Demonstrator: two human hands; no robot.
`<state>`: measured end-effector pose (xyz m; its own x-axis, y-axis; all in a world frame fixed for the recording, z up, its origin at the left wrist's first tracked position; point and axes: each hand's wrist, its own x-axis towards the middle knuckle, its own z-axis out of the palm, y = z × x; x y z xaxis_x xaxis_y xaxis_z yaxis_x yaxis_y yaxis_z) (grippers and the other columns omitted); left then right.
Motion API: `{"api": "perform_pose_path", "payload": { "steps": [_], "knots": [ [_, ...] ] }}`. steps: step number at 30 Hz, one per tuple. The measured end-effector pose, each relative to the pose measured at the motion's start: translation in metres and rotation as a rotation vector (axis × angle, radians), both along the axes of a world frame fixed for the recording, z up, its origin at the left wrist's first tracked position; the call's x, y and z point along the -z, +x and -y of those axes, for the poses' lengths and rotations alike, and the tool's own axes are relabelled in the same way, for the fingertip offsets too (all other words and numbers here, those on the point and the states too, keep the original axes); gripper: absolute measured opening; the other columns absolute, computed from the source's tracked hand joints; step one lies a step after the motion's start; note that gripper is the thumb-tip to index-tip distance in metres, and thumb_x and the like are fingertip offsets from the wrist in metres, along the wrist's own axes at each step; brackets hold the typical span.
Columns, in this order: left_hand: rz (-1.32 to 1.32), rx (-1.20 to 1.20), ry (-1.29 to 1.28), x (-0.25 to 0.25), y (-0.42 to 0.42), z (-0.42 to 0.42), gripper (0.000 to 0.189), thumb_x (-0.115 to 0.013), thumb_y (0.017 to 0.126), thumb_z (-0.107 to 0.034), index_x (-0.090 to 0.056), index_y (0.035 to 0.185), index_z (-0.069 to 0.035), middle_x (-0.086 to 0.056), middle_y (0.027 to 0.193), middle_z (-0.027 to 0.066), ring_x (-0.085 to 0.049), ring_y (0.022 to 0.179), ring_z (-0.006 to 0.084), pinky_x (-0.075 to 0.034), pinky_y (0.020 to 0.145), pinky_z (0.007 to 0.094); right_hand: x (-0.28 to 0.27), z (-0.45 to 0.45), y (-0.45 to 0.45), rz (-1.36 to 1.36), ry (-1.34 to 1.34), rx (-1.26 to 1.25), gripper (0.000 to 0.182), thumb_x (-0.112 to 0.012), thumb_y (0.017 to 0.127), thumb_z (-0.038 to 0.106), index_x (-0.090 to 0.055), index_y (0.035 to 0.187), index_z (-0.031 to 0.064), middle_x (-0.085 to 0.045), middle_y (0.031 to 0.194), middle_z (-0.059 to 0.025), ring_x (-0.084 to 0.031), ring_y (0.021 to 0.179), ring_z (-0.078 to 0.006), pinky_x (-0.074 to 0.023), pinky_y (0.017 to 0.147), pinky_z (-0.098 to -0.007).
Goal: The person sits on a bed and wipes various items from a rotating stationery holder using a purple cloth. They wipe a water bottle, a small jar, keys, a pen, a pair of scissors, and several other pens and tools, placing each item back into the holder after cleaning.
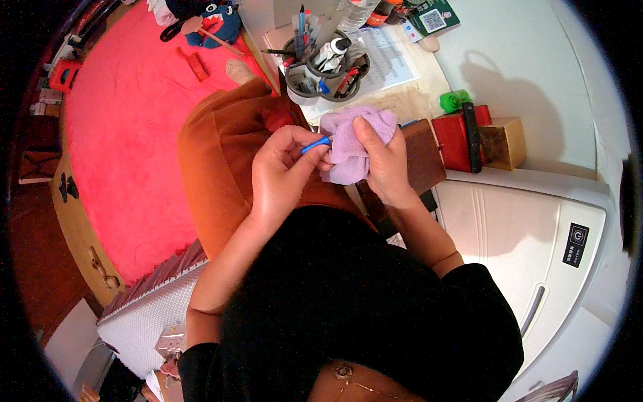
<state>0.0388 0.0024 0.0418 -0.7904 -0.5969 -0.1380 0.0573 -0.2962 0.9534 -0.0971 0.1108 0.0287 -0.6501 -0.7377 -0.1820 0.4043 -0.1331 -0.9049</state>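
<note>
My left hand pinches a small blue plastic piece between thumb and fingers; what kind of object it is cannot be told. Its fingertips also meet the edge of a light purple cloth. The bunched cloth is in my right hand, whose thumb lies across the top of it. Both hands are close together above my lap, just in front of the desk edge. Part of the fingers of the right hand is hidden behind the cloth.
Ahead, a round desk organizer holds pens and a white bottle beside a printed sheet. To the right are a brown box, a red box and a white cabinet. A red comb lies on the pink bedcover.
</note>
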Motion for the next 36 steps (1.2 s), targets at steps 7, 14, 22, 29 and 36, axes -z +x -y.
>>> {"api": "perform_pose_path", "payload": {
  "steps": [7, 14, 22, 29, 36],
  "knots": [
    [-0.088, 0.005, 0.201, 0.001, 0.0, 0.005, 0.009, -0.06, 0.096, 0.0, -0.059, 0.105, 0.001, -0.069, 0.097, 0.0122, -0.068, 0.083, 0.0177, -0.056, 0.074, 0.03, -0.012, -0.003, -0.016, -0.204, 0.033, 0.121, 0.036, -0.064, 0.097, 0.022, -0.059, 0.124, -0.0007, -0.065, 0.116, -0.0077, -0.06, 0.103, -0.0132, -0.0484, 0.091, -0.0295],
    [-0.067, 0.059, 0.186, 0.004, 0.001, 0.004, 0.011, -0.06, 0.095, 0.003, -0.057, 0.106, 0.003, -0.068, 0.097, 0.0125, -0.069, 0.086, 0.0188, -0.057, 0.076, 0.0292, -0.001, -0.012, -0.02, -0.283, 0.118, 0.158, 0.024, -0.066, 0.095, 0.016, -0.063, 0.113, 0.0002, -0.068, 0.1, -0.0043, -0.062, 0.089, -0.0112, -0.0505, 0.082, -0.0283],
    [-0.032, 0.029, 0.115, -0.002, 0.0, -0.001, 0.01, -0.063, 0.094, 0.003, -0.058, 0.102, 0.004, -0.068, 0.093, 0.0103, -0.068, 0.085, 0.0153, -0.057, 0.075, 0.0275, -0.008, -0.003, -0.002, -0.051, 0.038, 0.151, 0.023, -0.067, 0.096, 0.019, -0.063, 0.108, 0.0001, -0.07, 0.096, -0.0069, -0.066, 0.082, -0.0127, -0.0547, 0.074, -0.029],
    [-0.033, 0.017, 0.113, -0.006, 0.001, -0.002, 0.009, -0.063, 0.094, 0.003, -0.059, 0.102, 0.004, -0.068, 0.091, 0.0098, -0.067, 0.082, 0.0142, -0.057, 0.073, 0.0273, -0.01, -0.001, 0.003, -0.041, 0.006, 0.154, 0.025, -0.064, 0.098, 0.022, -0.063, 0.108, -0.001, -0.071, 0.096, -0.0096, -0.068, 0.08, -0.0146, -0.057, 0.072, -0.0311],
    [-0.051, 0.01, 0.071, -0.005, 0.001, -0.003, 0.009, -0.063, 0.094, 0.003, -0.059, 0.102, 0.004, -0.068, 0.09, 0.0108, -0.068, 0.082, 0.0149, -0.057, 0.073, 0.0275, -0.004, -0.004, -0.001, -0.1, 0.046, 0.152, 0.025, -0.065, 0.097, 0.022, -0.063, 0.108, -0.0005, -0.07, 0.097, -0.0075, -0.066, 0.083, -0.0133, -0.0542, 0.075, -0.0289]
  ]
}}
